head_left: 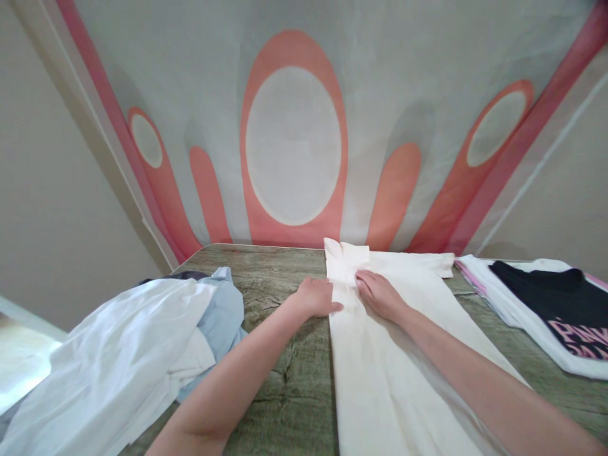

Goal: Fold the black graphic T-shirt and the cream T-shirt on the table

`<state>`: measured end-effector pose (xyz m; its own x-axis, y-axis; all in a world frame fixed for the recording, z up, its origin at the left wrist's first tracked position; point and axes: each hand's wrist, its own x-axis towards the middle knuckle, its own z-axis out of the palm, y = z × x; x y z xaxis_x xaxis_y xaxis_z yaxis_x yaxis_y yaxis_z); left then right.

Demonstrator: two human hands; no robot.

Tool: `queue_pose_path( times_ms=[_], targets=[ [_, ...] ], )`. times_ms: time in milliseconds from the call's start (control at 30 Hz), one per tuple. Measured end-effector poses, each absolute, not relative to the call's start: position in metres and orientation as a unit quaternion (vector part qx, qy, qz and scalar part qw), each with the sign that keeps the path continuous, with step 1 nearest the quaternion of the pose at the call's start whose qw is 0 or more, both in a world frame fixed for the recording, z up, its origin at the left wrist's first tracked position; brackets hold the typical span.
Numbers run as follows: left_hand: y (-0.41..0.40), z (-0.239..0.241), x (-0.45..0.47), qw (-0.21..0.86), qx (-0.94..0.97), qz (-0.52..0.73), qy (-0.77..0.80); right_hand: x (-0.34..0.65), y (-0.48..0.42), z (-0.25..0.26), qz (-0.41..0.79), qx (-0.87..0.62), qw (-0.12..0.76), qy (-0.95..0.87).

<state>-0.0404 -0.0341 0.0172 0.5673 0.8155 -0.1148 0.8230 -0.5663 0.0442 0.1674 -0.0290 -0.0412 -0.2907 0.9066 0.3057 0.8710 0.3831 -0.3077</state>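
Observation:
A cream garment (380, 354) lies flat along the wooden table (280, 272), running from the near edge to the far edge. My left hand (317, 297) rests at the garment's left edge near its far end, fingers curled onto the cloth. My right hand (377, 292) lies on top of the garment close by, fingers together and pressed flat on the fabric near a small folded flap (346, 256). Both hands almost meet.
A heap of white and light blue clothes (142, 342) fills the table's left side. Folded garments, white below and black with pink print on top (551, 297), sit at the right. A grey cloth with orange ovals (294, 139) hangs behind the table.

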Motion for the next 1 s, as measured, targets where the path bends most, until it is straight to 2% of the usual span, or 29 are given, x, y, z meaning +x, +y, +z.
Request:
queue_pose_path(
  times_ms=[200, 400, 600, 867, 1000],
  targets=[
    [-0.034, 0.000, -0.028, -0.015, 0.917, 0.048, 0.396, 0.174, -0.025, -0.044, 0.036, -0.548, 0.274, -0.789],
    [-0.051, -0.025, -0.007, 0.025, 0.927, 0.032, 0.372, 0.175, -0.023, -0.048, 0.048, -0.530, 0.289, -0.796],
    [-0.052, -0.028, -0.009, 0.024, 0.921, 0.039, 0.386, 0.180, -0.028, -0.048, 0.095, -0.527, 0.318, -0.783],
    [-0.054, -0.024, -0.012, 0.016, 0.924, 0.051, 0.377, 0.180, -0.075, -0.038, 0.053, -0.441, 0.275, -0.853],
    [-0.055, -0.024, -0.015, 0.004, 0.929, 0.061, 0.366, 0.180, -0.078, -0.038, 0.032, -0.447, 0.301, -0.842]
  ],
)
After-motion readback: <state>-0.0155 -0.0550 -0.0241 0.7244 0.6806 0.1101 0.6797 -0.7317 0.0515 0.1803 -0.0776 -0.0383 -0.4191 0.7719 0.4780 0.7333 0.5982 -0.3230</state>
